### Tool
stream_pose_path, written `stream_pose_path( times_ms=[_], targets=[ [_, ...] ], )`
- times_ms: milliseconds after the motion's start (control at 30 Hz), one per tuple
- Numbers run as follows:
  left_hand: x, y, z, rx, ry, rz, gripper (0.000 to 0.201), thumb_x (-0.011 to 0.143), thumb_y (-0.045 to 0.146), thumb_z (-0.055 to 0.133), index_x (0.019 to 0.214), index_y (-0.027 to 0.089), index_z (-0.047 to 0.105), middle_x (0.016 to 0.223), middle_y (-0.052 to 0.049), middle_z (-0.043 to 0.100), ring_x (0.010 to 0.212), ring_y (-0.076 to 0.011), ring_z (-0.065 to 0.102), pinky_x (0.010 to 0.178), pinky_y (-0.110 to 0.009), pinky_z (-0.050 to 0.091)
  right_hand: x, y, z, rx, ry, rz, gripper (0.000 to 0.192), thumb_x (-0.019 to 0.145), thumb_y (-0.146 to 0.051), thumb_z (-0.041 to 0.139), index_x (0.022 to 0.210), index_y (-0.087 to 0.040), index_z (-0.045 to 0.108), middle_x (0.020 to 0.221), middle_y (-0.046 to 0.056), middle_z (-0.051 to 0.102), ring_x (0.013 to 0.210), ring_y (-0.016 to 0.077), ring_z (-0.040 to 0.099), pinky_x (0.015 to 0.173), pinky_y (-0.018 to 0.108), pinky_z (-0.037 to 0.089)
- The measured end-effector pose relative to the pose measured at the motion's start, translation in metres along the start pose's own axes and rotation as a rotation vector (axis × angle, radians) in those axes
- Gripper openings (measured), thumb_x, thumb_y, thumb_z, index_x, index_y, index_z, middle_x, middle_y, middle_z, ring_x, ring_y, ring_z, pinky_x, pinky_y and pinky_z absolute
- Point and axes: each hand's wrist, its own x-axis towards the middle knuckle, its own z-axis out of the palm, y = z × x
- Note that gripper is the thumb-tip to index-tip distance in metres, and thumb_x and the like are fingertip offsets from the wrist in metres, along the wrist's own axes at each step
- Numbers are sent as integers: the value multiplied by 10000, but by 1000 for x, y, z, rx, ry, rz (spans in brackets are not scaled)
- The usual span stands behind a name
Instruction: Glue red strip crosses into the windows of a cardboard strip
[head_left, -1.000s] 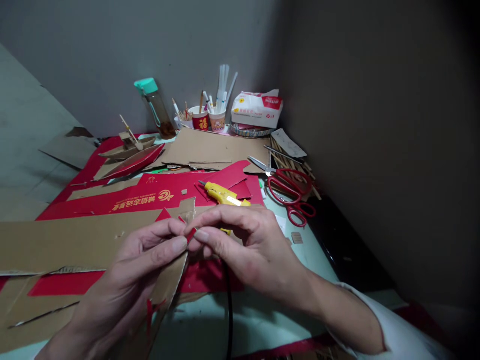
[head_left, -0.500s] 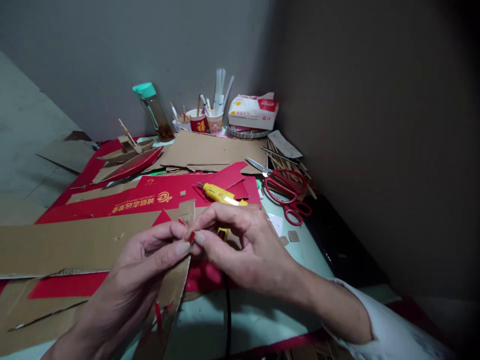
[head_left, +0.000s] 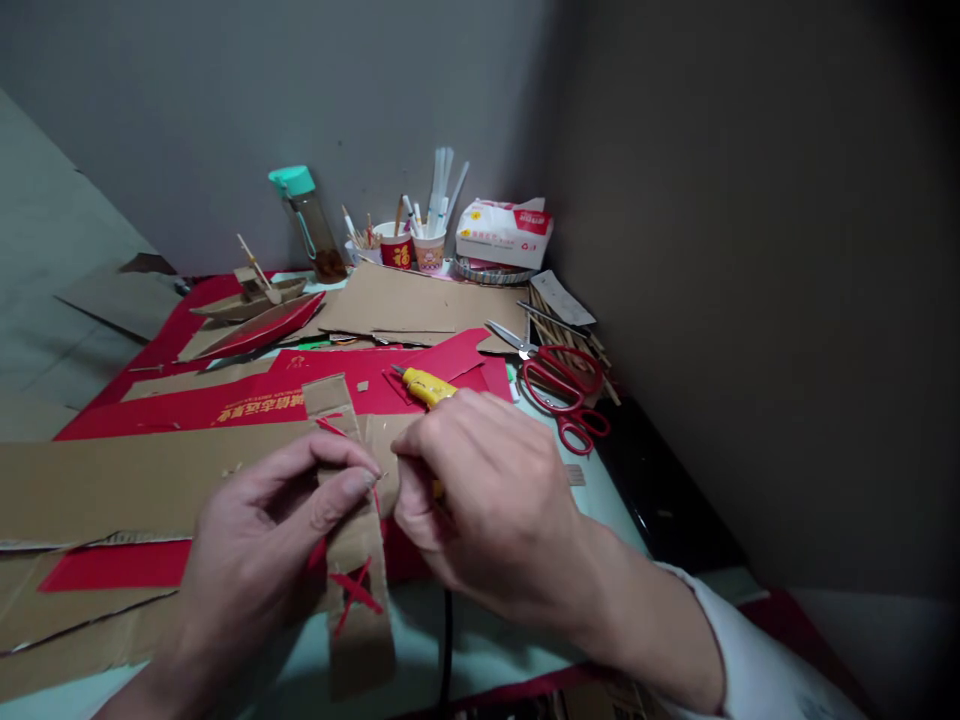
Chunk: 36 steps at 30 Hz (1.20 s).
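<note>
Head view, lower centre of the frame: we hold a narrow cardboard strip (head_left: 352, 530) upright in front of us. Our left hand (head_left: 255, 560) grips it, thumb across its brown face and fingers behind. The strip carries thin red slivers: one crossed pair near its lower end and one slanted piece near its top. Our right hand (head_left: 487, 500) is closed in a pinch at the strip's right edge, fingertips just beside the left thumb. We cannot tell what, if anything, sits between those fingertips.

Judged progress: several red slivers already lie on the strip, so decoration of it appears partly done; the middle and upper faces are bare brown. Whether the slivers are bonded cannot be read from this view.

Surroundings:
- A yellow glue gun (head_left: 424, 385) lies just behind the right hand, centre of the frame, on red card (head_left: 247, 405); a black cord (head_left: 444, 650) runs down to the lower edge.
- Red-handled scissors (head_left: 559, 385) lie right of centre.
- A large brown cardboard sheet (head_left: 112, 485) spans the left side.
- Two boat-shaped cardboard models (head_left: 259, 310) sit at upper left.
- A bottle with a teal cap (head_left: 307, 220), cups of sticks and pens (head_left: 412, 245) and a tissue pack (head_left: 504, 232) stand at upper centre against the wall.
</note>
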Motion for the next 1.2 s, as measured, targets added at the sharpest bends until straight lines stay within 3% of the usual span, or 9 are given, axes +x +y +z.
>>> stream_pose_path(
  times_ms=[100, 200, 333, 467, 667, 833, 967, 1067, 1200],
  targets=[
    [0, 1, 2, -61, -62, 20, 64, 763, 342, 832, 729, 288, 823, 661, 37, 763, 594, -131, 684, 563, -147, 541, -1, -3, 7, -145, -22, -94, 326, 1072, -118, 472, 801, -177, 645, 698, 21, 626, 657, 196, 533, 660, 364, 366],
    [1, 4, 5, -45, -56, 69, 120, 815, 324, 772, 703, 294, 805, 643, 56, 735, 584, -119, 674, 560, -137, 538, -4, -4, 12, -139, -42, -103, 289, 1050, -92, 512, 805, -181, 637, 712, 18, 628, 667, 199, 531, 678, 358, 361],
    [1, 6, 6, 96, 43, 216, 145, 822, 295, 740, 681, 289, 772, 645, 72, 742, 575, -110, 680, 562, -131, 532, -6, -3, 11, -121, -90, -94, 206, 1019, -84, 573, 845, -172, 639, 768, 26, 646, 703, 204, 532, 715, 351, 379],
    [-2, 8, 7, 239, 150, 402, 135, 810, 265, 708, 682, 267, 750, 626, 70, 737, 545, -109, 660, 542, -152, 512, -4, -5, 11, -175, -92, -111, 258, 1036, -73, 527, 833, -170, 651, 738, 27, 648, 685, 208, 530, 694, 353, 385],
    [-5, 10, 10, 299, 168, 458, 155, 821, 263, 658, 673, 255, 701, 591, 67, 676, 518, -117, 599, 533, -200, 473, -2, -6, 15, -210, -17, -106, 266, 1017, -115, 542, 776, -188, 627, 693, 16, 626, 656, 196, 523, 662, 360, 390],
    [-1, 10, 6, 275, 135, 387, 186, 842, 305, 637, 680, 246, 706, 579, 55, 671, 493, -134, 586, 463, -235, 428, -3, -4, 11, -65, 18, 3, 217, 1011, -135, 489, 862, -172, 643, 750, 44, 667, 687, 190, 570, 636, 341, 433],
    [-2, 8, 2, 241, 119, 340, 194, 870, 326, 621, 702, 254, 687, 507, 82, 555, 416, -128, 456, 406, -261, 347, -7, -4, -1, 3, 80, 107, 149, 993, -111, 522, 933, -181, 638, 805, 38, 691, 725, 172, 626, 682, 316, 497],
    [-6, 9, 1, 208, 136, 280, 176, 891, 328, 640, 741, 254, 694, 537, 80, 520, 455, -125, 409, 436, -281, 290, -17, -7, -20, 22, 151, 235, 132, 960, -99, 552, 939, -195, 640, 797, 13, 684, 688, 154, 628, 658, 293, 506],
    [-7, 11, -3, 163, 114, 244, 183, 906, 327, 640, 752, 245, 693, 669, 55, 602, 536, -126, 436, 485, -283, 291, -44, -18, -63, -16, 194, 520, 164, 933, -93, 582, 926, -246, 643, 793, -13, 648, 658, 152, 612, 606, 290, 482]
  ],
)
